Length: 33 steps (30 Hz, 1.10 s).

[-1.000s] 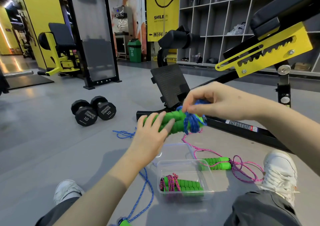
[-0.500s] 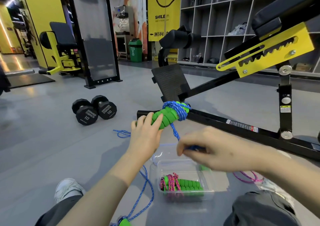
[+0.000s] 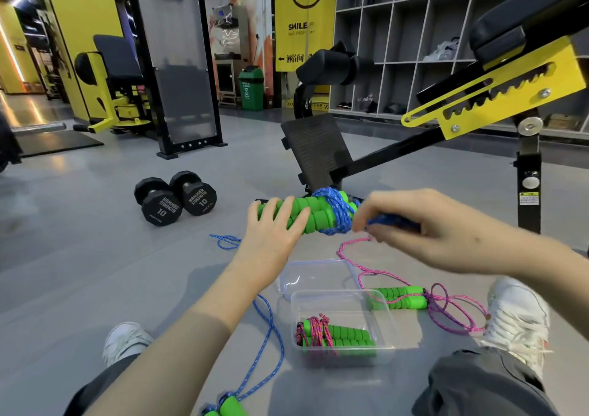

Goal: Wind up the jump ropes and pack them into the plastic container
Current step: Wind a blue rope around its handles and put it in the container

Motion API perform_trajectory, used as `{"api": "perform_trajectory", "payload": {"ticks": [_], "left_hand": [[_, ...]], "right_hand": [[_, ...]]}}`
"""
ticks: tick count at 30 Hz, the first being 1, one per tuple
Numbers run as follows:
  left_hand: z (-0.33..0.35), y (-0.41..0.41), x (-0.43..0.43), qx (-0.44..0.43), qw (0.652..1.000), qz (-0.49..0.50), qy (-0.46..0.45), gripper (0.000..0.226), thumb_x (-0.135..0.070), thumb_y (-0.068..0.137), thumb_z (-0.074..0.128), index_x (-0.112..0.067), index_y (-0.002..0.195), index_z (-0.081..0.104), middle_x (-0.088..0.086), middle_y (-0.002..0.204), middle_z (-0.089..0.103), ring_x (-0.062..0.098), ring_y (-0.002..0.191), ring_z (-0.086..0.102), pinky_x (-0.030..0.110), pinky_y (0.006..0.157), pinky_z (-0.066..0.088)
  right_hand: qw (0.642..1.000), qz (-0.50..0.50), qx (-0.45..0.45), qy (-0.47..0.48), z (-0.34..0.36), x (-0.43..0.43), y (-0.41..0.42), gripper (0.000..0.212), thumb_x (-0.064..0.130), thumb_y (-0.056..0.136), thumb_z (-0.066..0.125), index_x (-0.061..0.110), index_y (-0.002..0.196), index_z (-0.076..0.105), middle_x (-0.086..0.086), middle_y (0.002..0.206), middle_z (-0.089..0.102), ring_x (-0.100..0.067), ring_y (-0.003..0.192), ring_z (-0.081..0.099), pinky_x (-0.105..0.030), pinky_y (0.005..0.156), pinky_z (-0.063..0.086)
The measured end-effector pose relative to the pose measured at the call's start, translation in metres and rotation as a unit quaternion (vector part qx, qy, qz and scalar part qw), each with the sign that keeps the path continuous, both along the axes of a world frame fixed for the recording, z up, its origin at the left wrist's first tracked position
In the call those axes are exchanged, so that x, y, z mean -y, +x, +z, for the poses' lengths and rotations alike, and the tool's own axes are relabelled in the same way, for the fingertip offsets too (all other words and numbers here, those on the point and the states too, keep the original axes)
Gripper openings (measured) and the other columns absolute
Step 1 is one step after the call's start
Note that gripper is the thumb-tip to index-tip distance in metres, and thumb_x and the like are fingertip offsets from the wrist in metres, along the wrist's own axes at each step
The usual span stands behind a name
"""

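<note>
Low on the left of the grey floor [image 3: 95, 272], a loose blue braided jump rope [image 3: 269, 336] trails toward its own green handles at the bottom edge, not yet wound; just right of it and raised off the floor, the left hand [image 3: 274, 229] holds the left end of a pair of green ribbed foam handles [image 3: 307, 211], fingers wrapped over the top; the pair's long axis runs left to right, tilting slightly up toward the right; round its right end sit several turns of blue braided cord [image 3: 334, 213], bunched over both handles; right of that coil, almost touching it, the right hand [image 3: 427, 234] pinches the free run of the cord between thumb and curled fingers, so the cord leaves the coil roughly along the handles' axis. The next turn hinges on that, I judge: the cord must cross the axis rather than follow it, so the right hand, the nearer to the coil, would have to swing round the handles while the left steadies them; how much cord remains I cannot tell, since the hand hides it. Below and between the hands, the clear rectangular plastic container [image 3: 382, 317] stands on the floor holding one wound bundle with pink cord [image 3: 334, 336]; its clear lid [image 3: 314, 277] lies at the far side; just right of it lies a loose pink jump rope with green handles [image 3: 398, 297].
</note>
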<state>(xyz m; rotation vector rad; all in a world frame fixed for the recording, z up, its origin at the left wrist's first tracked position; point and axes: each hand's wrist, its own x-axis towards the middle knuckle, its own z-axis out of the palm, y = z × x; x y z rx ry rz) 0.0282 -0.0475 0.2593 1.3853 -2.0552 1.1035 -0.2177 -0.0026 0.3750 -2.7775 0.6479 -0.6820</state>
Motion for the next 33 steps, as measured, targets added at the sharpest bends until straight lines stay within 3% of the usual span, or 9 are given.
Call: {"api": "perform_trajectory", "payload": {"ticks": [3,6,11,14,20,24,26,28,33], "left_hand": [[0.0,0.003,-0.005,0.063,0.996,-0.056,-0.005,0.048,0.005,0.088,0.017,-0.008,0.123,0.046,0.025,0.117,0.06,0.04,0.097,0.06,0.053,0.082,0.047],[0.001,-0.003,-0.011,0.103,0.991,-0.083,0.0,0.051,0.006,0.08,0.027,-0.008,0.124,0.047,0.026,0.122,0.058,0.041,0.106,0.057,0.057,0.09,0.045],[0.009,-0.019,-0.022,0.093,0.983,-0.15,-0.054,0.043,0.005,0.097,0.02,-0.01,0.125,0.05,0.023,0.126,0.058,0.04,0.112,0.055,0.057,0.098,0.041],[0.015,-0.028,-0.028,0.08,0.979,-0.168,-0.087,0.033,0.002,0.099,0.034,-0.01,0.125,0.051,0.023,0.126,0.058,0.04,0.113,0.056,0.057,0.1,0.04],[0.03,-0.037,-0.035,0.051,0.968,-0.189,-0.158,0.027,-0.001,0.101,0.039,-0.011,0.121,0.053,0.022,0.121,0.062,0.038,0.109,0.061,0.054,0.098,0.041],[0.039,-0.043,-0.035,-0.017,0.964,-0.176,-0.199,0.026,-0.004,0.098,0.049,-0.01,0.123,0.053,0.024,0.121,0.061,0.04,0.11,0.059,0.054,0.096,0.042],[0.041,-0.039,-0.031,-0.042,0.966,-0.147,-0.208,0.037,-0.001,0.09,0.058,-0.01,0.126,0.051,0.025,0.124,0.059,0.04,0.113,0.054,0.055,0.096,0.04],[0.038,-0.033,-0.027,-0.048,0.971,-0.115,-0.203,0.049,0.002,0.083,0.064,-0.01,0.128,0.049,0.025,0.126,0.057,0.04,0.114,0.052,0.055,0.096,0.039],[0.027,-0.023,-0.018,-0.039,0.981,-0.057,-0.179,0.054,0.002,0.079,0.065,-0.01,0.129,0.049,0.024,0.127,0.057,0.039,0.113,0.052,0.054,0.095,0.037]], "right_hand": [[0.999,-0.034,-0.003,0.02,0.013,0.02,-0.004,0.018,0.017,0.093,0.049,0.033,0.093,0.057,0.004,0.078,0.06,-0.017,0.068,0.054,-0.027,0.062,0.044],[0.996,-0.054,0.028,0.062,0.024,0.042,-0.006,0.022,0.009,0.094,0.05,0.028,0.093,0.061,0.003,0.076,0.061,-0.01,0.065,0.051,-0.015,0.06,0.04],[0.984,-0.091,0.081,0.132,0.022,0.072,-0.008,0.019,0.012,0.096,0.049,0.022,0.1,0.065,-0.001,0.072,0.06,-0.002,0.057,0.047,-0.018,0.055,0.042],[0.966,-0.102,0.129,0.201,0.012,0.084,-0.009,0.017,0.011,0.094,0.051,0.016,0.1,0.066,-0.001,0.07,0.061,-0.004,0.057,0.048,-0.015,0.055,0.042],[0.885,-0.084,0.254,0.38,-0.014,0.09,-0.014,0.015,0.009,0.089,0.053,0.013,0.096,0.066,0.006,0.064,0.064,-0.004,0.061,0.059,-0.013,0.06,0.049],[0.772,-0.112,0.361,0.511,-0.047,0.091,-0.003,0.02,0.01,0.087,0.053,0.013,0.091,0.072,-0.012,0.093,0.067,-0.02,0.076,0.069,-0.044,0.087,0.052],[0.716,-0.029,0.413,0.562,-0.059,0.082,0.012,0.012,0.006,0.082,0.051,0.01,0.085,0.062,-0.006,0.083,0.06,-0.016,0.067,0.058,-0.03,0.068,0.05],[0.696,0.032,0.424,0.578,-0.065,0.067,0.031,0.012,0.008,0.077,0.054,0.017,0.069,0.049,0.003,0.058,0.045,-0.008,0.047,0.036,-0.02,0.05,0.032],[0.692,0.005,0.471,0.547,-0.078,0.044,0.054,0.018,0.004,0.092,0.044,0.012,0.077,0.049,-0.004,0.061,0.045,-0.011,0.047,0.039,-0.021,0.05,0.037]]}}
